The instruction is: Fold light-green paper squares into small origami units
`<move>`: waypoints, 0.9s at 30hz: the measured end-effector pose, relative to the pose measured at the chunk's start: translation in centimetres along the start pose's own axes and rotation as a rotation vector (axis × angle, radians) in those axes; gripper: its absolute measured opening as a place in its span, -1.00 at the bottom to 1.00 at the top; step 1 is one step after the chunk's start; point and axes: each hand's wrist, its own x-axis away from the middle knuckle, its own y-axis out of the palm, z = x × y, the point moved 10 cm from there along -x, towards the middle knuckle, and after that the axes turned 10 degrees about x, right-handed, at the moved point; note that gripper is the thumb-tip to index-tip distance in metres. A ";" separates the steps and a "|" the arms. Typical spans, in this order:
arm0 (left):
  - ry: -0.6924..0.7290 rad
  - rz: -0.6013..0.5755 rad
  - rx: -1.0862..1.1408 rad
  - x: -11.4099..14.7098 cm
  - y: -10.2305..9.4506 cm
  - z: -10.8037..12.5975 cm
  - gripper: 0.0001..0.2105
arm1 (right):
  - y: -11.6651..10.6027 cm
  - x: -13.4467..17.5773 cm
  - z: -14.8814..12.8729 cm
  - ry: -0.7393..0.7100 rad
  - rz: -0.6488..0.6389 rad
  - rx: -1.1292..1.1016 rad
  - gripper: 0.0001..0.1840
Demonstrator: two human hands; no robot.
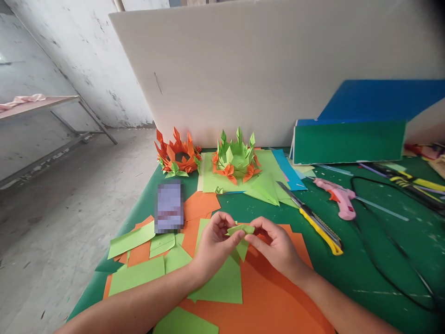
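The folded piece [241, 228], small and green, sits up between both hands, above the paper sheets. The left hand [216, 235] pinches one side, its thumb laid across the front; the right hand [277, 242] grips the other side between thumb and fingers, narrow too. Such a two-sided hold probably steadies the paper while its creases are pressed (a green point shows below, though whether it belongs to the piece I cannot tell).

An orange sheet [274, 297] lies under the hands, and green slips [137, 276] overlap to the left, likely for easy reach. The orange crown [173, 162] and green crown [235, 161] stand at the back, perhaps to spare their points from knocks. On the right, the knife [318, 228] and glue gun [339, 197] lie apart from the paper under the hands, presumably so that blade and nozzle stay clear of it.
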 end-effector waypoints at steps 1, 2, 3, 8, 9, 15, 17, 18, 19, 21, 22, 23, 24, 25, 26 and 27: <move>-0.015 0.003 0.022 -0.1 -0.1 -0.1 -0.73 | 0.0 0.1 0.1 0.011 0.000 0.004 -0.80; -0.035 0.000 0.040 -0.1 -0.1 -0.2 -0.72 | -0.1 0.1 0.1 0.014 0.008 0.016 -0.79; -0.056 -0.009 0.054 -0.1 0.0 -0.4 -0.71 | -0.2 0.2 0.1 0.009 0.021 0.033 -0.78; -0.065 -0.067 0.036 0.0 0.6 -0.3 -0.75 | -0.7 0.2 -0.9 -0.077 0.069 0.080 -0.74; -0.068 -0.086 0.025 0.1 0.9 -0.3 -0.76 | -0.7 0.3 -0.9 -0.091 0.069 0.079 -0.74; -0.090 -0.100 -0.047 0.1 1.0 -0.7 -0.82 | -0.6 0.4 -0.4 -0.100 0.083 0.051 -0.82; -0.082 -0.079 -0.044 0.0 0.7 -0.6 -0.82 | -0.6 0.4 -0.3 -0.087 0.072 0.028 -0.83; -0.081 -0.071 -0.045 0.0 0.6 -0.6 -0.81 | -0.5 0.4 -0.2 -0.079 0.059 0.019 -0.83; -0.080 -0.064 -0.053 0.0 0.5 -0.6 -0.81 | -0.4 0.4 -0.3 -0.072 0.045 0.011 -0.84; -0.079 -0.054 -0.088 0.0 0.4 -0.7 -0.80 | -0.4 0.3 -0.4 -0.063 0.022 -0.003 -0.83; -0.078 -0.052 -0.108 0.0 0.4 -0.7 -0.80 | -0.5 0.3 -0.5 -0.063 0.018 -0.006 -0.81; -0.075 -0.054 -0.127 0.0 0.4 -0.7 -0.80 | -0.5 0.4 -0.6 -0.065 0.020 -0.003 -0.79; -0.073 -0.061 -0.138 0.0 0.5 -0.7 -0.80 | -0.6 0.4 -0.7 -0.069 0.026 0.007 -0.77; -0.070 -0.076 -0.143 0.0 0.7 -0.7 -0.81 | -0.7 0.4 -0.8 -0.075 0.035 0.024 -0.76; -0.067 -0.091 -0.145 0.1 0.8 -0.8 -0.81 | -0.8 0.4 -0.8 -0.083 0.043 0.044 -0.76; -0.068 -0.105 -0.148 0.1 0.9 -0.9 -0.81 | -0.8 0.4 -0.9 -0.090 0.048 0.064 -0.76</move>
